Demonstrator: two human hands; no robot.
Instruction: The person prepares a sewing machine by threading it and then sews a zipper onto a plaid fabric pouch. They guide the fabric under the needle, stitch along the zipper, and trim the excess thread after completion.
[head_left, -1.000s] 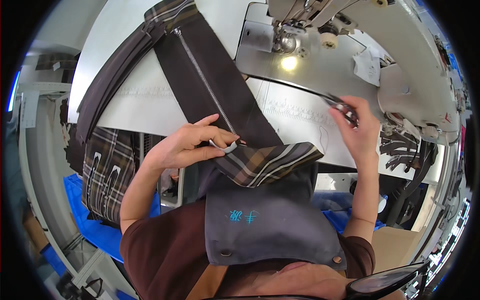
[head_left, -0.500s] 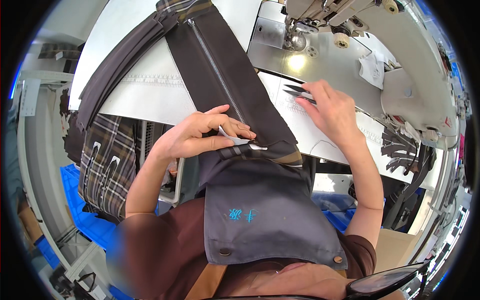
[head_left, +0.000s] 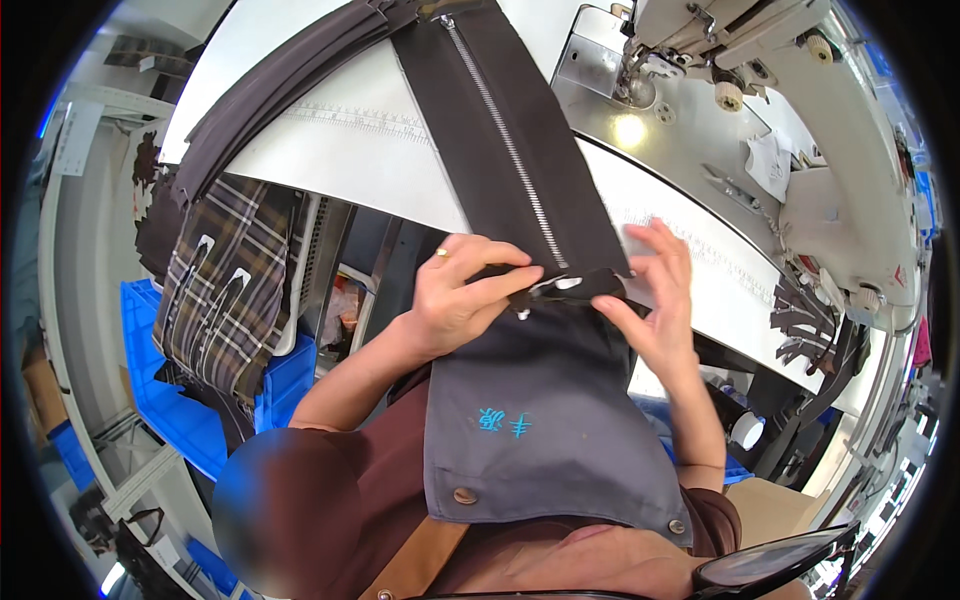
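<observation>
A dark brown fabric panel (head_left: 475, 130) with a silver-toothed zipper (head_left: 510, 140) runs from the table down toward me. My left hand (head_left: 465, 290) is closed, pinching the panel's near end beside the bottom of the zipper. A small white tab (head_left: 568, 283) shows on this folded end, and a white bit hangs just below my left fingertips. At the right edge of the same end is my right hand (head_left: 660, 300), fingers spread, its thumb touching the cloth. Metal thread snips (head_left: 735, 187) lie on the sewing machine bed, out of my hands.
A sewing machine (head_left: 840, 150) stands at the right on its metal bed (head_left: 690, 150). Dark fabric strips (head_left: 280, 80) drape over the white table's left side. Plaid pieces (head_left: 225, 290) hang over a blue bin (head_left: 150, 370). Cut scraps (head_left: 810, 330) dangle at the right edge.
My right hand has let go of the snips and come down-left to the panel's near end. The plaid underside there has turned out of sight. My left hand has shifted right, still pinching the cloth.
</observation>
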